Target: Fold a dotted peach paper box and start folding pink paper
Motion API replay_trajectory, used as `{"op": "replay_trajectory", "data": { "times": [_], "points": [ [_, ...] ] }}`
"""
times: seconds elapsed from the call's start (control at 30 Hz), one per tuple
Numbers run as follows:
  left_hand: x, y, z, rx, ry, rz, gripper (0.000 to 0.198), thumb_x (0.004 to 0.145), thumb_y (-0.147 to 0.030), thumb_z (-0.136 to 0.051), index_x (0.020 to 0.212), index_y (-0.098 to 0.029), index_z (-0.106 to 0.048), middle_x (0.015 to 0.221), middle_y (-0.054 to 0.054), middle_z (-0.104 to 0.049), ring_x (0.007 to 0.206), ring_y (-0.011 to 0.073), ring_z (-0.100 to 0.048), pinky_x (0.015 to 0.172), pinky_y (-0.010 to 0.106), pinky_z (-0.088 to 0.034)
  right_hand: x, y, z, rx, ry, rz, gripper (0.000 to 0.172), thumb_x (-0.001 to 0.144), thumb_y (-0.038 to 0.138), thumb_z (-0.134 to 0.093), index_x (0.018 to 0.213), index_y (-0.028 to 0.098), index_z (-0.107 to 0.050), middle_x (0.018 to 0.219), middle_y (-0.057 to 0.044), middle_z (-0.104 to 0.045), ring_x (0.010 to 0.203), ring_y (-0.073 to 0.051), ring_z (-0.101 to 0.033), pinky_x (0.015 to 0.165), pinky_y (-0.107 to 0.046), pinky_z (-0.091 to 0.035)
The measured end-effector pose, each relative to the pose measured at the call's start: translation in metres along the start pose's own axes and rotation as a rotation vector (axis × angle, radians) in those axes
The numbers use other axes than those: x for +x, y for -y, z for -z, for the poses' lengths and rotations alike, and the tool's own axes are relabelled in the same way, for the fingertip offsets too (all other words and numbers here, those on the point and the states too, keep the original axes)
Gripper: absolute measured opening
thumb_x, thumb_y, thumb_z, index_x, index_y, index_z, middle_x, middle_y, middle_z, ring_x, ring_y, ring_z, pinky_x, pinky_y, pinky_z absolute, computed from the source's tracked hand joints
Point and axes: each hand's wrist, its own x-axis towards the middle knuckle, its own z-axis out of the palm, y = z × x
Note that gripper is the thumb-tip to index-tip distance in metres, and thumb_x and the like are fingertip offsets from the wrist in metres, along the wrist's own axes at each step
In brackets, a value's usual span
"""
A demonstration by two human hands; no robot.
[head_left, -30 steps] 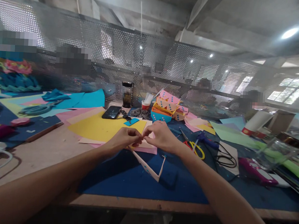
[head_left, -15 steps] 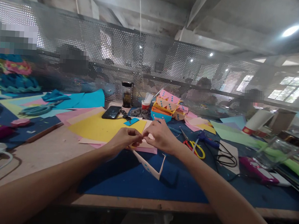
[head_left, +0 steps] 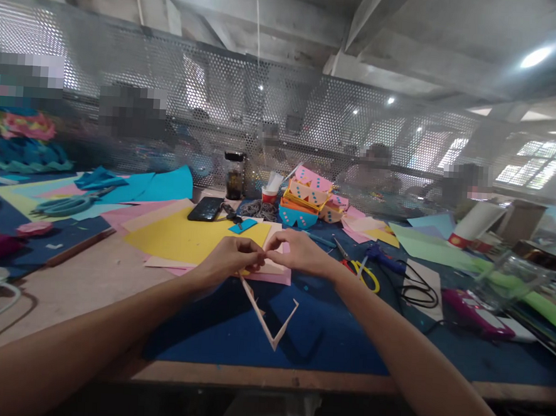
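Pale paper strip [head_left: 266, 317], thin and stiff, already creased into a sharp V, hanging above the blue mat [head_left: 345, 344] on the bench [head_left: 89, 278]. Upper end pinched between left hand [head_left: 230, 260] and right hand [head_left: 298, 253], fingertips closed together. More folding seemingly left. Finished dotted paper boxes [head_left: 306, 203] stacked behind; yellow sheet [head_left: 186, 237] flat nearby.

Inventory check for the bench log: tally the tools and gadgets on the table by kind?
Scissors: 2 (teal pair, yellow-handled pair)
Phone: 1
Glue gun, magenta: 1
Dark jar: 1
Total: 5
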Motion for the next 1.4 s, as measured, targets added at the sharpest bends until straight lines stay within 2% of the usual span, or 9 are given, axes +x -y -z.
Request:
{"op": "replay_trajectory", "data": {
  "times": [0.17,0.4,0.8,1.0,1.4],
  "points": [
    [0.0006,0.001,0.002,-0.003,0.043,-0.03,0.016,0.073,-0.033,-0.074,0.071,-0.017,-0.074,0.069,0.003,-0.072,0.065,0.0153,-0.065,0.066,0.026,-0.05,0.0003,-0.0025,-0.0009,0.064,0.043,-0.048,0.007,0.085,0.019,-0.071,0.091,0.017,-0.074,0.093,-0.002,-0.075,0.087,-0.014,-0.068,0.079,-0.024,-0.048],
    [0.0029,0.0049,0.0052,0.004,0.1,-0.023,0.021,0.076,-0.037,-0.076,0.082,-0.017,-0.077,0.079,0.005,-0.076,0.072,0.0182,-0.068,0.068,0.028,-0.052,-0.0003,-0.0057,-0.0003,0.038,0.052,-0.095,0.01,0.085,0.023,-0.072,0.093,0.017,-0.073,0.094,-0.003,-0.075,0.087,-0.016,-0.067,0.077,-0.025,-0.047],
    [0.0019,0.0049,0.0054,0.037,0.085,-0.037,0.022,0.078,-0.038,-0.077,0.082,-0.016,-0.077,0.075,0.004,-0.075,0.07,0.0178,-0.068,0.062,0.025,-0.049,-0.0035,-0.0031,0.0031,-0.004,0.097,-0.114,0.014,0.089,0.028,-0.068,0.09,0.018,-0.078,0.088,-0.003,-0.077,0.083,-0.016,-0.068,0.074,-0.024,-0.044],
    [0.0008,0.0028,0.0033,-0.02,0.061,-0.017,0.024,0.076,-0.036,-0.078,0.09,-0.017,-0.071,0.082,0.004,-0.078,0.073,0.0194,-0.072,0.071,0.031,-0.056,-0.0044,-0.0024,0.0038,-0.031,0.111,-0.084,0.01,0.089,0.023,-0.068,0.09,0.017,-0.077,0.089,-0.002,-0.076,0.085,-0.015,-0.066,0.075,-0.024,-0.042],
    [0.0037,0.0049,0.0028,-0.069,0.057,-0.032,0.025,0.072,-0.032,-0.079,0.089,-0.016,-0.07,0.08,0.006,-0.078,0.075,0.0206,-0.073,0.077,0.034,-0.057,-0.0013,-0.008,-0.0028,-0.061,0.127,-0.017,0.014,0.094,0.013,-0.059,0.087,0.017,-0.071,0.078,0.0,-0.068,0.08,-0.015,-0.057,0.074,-0.025,-0.036]
  ]
}}
